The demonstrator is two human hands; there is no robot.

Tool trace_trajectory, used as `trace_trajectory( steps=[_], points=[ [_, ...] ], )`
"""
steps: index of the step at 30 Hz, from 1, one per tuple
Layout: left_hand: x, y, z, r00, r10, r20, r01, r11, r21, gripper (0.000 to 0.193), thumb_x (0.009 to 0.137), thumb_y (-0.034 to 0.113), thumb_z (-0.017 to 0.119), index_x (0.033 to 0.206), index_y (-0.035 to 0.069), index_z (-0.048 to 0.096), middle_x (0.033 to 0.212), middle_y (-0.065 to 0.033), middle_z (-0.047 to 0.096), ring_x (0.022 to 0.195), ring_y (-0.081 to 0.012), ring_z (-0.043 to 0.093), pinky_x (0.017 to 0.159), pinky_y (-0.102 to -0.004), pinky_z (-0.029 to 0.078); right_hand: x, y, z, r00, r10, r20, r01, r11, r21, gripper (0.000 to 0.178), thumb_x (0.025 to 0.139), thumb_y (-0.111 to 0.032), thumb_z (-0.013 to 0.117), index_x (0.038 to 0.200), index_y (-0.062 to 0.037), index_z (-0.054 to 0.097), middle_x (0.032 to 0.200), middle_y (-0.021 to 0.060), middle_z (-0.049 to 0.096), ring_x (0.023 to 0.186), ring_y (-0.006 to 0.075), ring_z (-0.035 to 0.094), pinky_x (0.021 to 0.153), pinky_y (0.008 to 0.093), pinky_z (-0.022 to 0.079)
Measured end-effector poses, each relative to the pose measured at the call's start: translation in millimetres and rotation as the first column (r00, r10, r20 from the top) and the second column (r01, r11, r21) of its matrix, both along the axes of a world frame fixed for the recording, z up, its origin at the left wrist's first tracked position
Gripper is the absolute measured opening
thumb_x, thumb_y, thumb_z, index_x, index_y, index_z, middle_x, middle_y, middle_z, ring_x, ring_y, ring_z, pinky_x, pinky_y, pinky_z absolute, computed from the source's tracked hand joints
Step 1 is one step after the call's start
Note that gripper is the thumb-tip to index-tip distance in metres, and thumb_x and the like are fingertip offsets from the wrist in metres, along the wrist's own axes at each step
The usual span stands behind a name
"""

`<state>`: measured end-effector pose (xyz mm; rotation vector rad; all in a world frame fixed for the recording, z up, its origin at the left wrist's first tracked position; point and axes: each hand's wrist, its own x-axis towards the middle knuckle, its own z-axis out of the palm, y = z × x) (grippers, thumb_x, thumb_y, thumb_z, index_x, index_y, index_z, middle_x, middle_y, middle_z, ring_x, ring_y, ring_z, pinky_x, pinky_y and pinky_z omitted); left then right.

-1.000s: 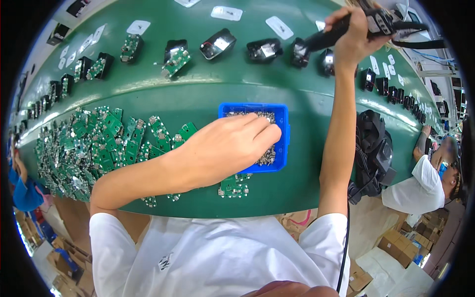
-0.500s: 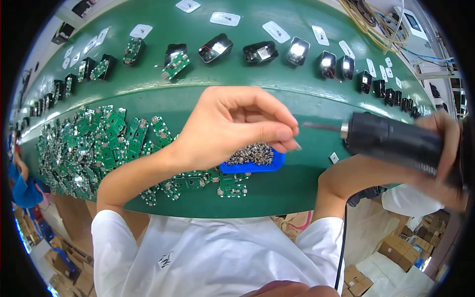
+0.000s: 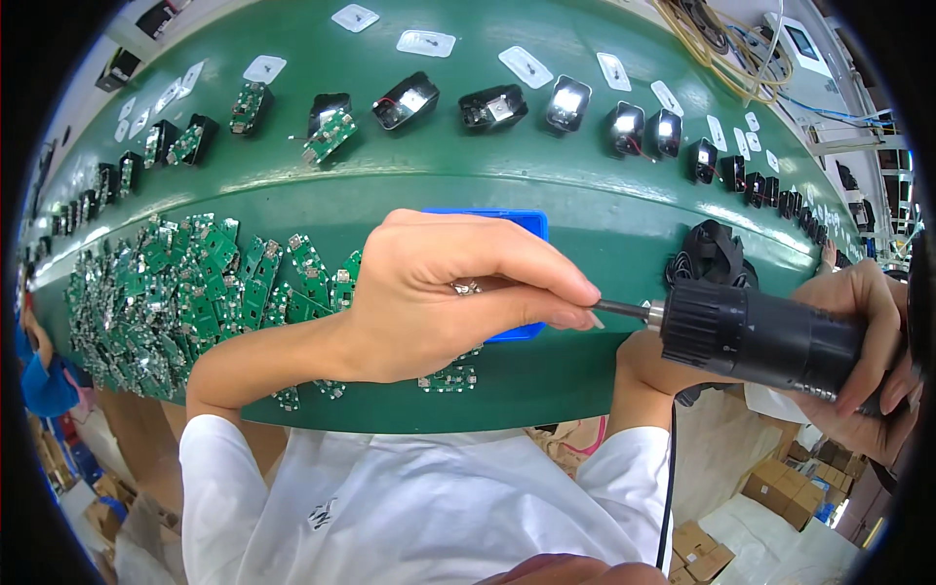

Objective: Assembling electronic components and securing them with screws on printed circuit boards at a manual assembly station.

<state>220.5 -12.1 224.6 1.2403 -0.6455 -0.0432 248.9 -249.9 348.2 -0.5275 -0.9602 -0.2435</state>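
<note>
My right hand (image 3: 863, 341) is wrapped round a black electric screwdriver (image 3: 756, 336), held level with its bit pointing left. My left hand (image 3: 468, 297) is pinched closed at the tip of that bit. Thumb and forefinger meet there, and whatever lies between them is hidden. Below the left hand, partly covered by it, a blue tray (image 3: 534, 226) sits on the bench. Through the gap in the fingers a few small silver screws (image 3: 467, 288) show.
Green circuit boards (image 3: 200, 283) lie heaped at the left. Black housings (image 3: 492, 105) stand in a row along the back, with white plates (image 3: 426, 44) behind them. Dark straps (image 3: 712, 255) lie beyond the screwdriver. Another person's arm (image 3: 37, 341) shows at the far left.
The screwdriver and my left fingertips have come together at the bit. My left hand has moved lower, covering more of the boards and screws. The view has shifted slightly.
</note>
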Motion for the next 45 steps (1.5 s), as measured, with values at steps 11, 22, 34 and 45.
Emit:
trace_trajectory(
  steps=[11, 22, 34, 45],
  points=[
    [9.9, 0.0, 0.0, 0.883, 0.174, 0.436, -0.373, 0.824, 0.427, 0.025, 0.077, -0.004, 0.08, 0.101, -0.004, 0.072, 0.141, -0.0179, 0.063, 0.12, -0.027, 0.067, 0.097, -0.0343, 0.057, 41.2, -40.7, -8.7, 0.951, -0.303, 0.066, 0.301, 0.848, -0.436, 0.025, 0.098, -0.03, 0.051, 0.092, -0.0069, 0.059, 0.084, 0.0126, 0.066, 0.048, 0.0221, 0.059, 0.041, 0.0254, 0.047],
    [5.3, 3.7, -24.1, 0.714, -0.378, 0.59, -0.449, 0.399, 0.799, 0.013, 0.081, 0.007, 0.064, 0.089, -0.002, 0.07, 0.156, -0.0237, 0.045, 0.153, -0.0337, 0.034, 0.127, -0.0438, 0.029, 176.2, -29.8, -90.7, 0.456, -0.884, -0.106, 0.822, 0.464, -0.331, 0.018, 0.084, 0.005, 0.066, 0.098, 0.0005, 0.055, 0.066, 0.0153, 0.063, 0.049, 0.0235, 0.059, 0.04, 0.0314, 0.051],
    [7.7, 6.2, -34.2, 0.735, -0.34, 0.587, -0.426, 0.443, 0.789, 0.014, 0.083, 0.008, 0.063, 0.09, -0.002, 0.069, 0.155, -0.0241, 0.047, 0.151, -0.0335, 0.037, 0.126, -0.0433, 0.029, 181.4, -16.4, -106.5, 0.449, -0.879, -0.164, 0.809, 0.477, -0.344, 0.015, 0.085, 0.005, 0.067, 0.093, 0.0027, 0.055, 0.065, 0.0147, 0.063, 0.049, 0.0221, 0.058, 0.04, 0.0315, 0.05],
    [7.9, 2.0, -40.0, 0.746, -0.316, 0.586, -0.433, 0.439, 0.787, 0.012, 0.086, 0.009, 0.062, 0.083, -0.001, 0.057, 0.161, -0.0206, 0.041, 0.153, -0.0323, 0.036, 0.125, -0.0445, 0.034, 180.2, -38.6, -141.8, 0.589, -0.8, -0.114, 0.707, 0.579, -0.406, 0.015, 0.09, -0.001, 0.06, 0.1, -0.0006, 0.05, 0.067, 0.0134, 0.062, 0.051, 0.023, 0.057, 0.042, 0.0313, 0.048]
  ],
)
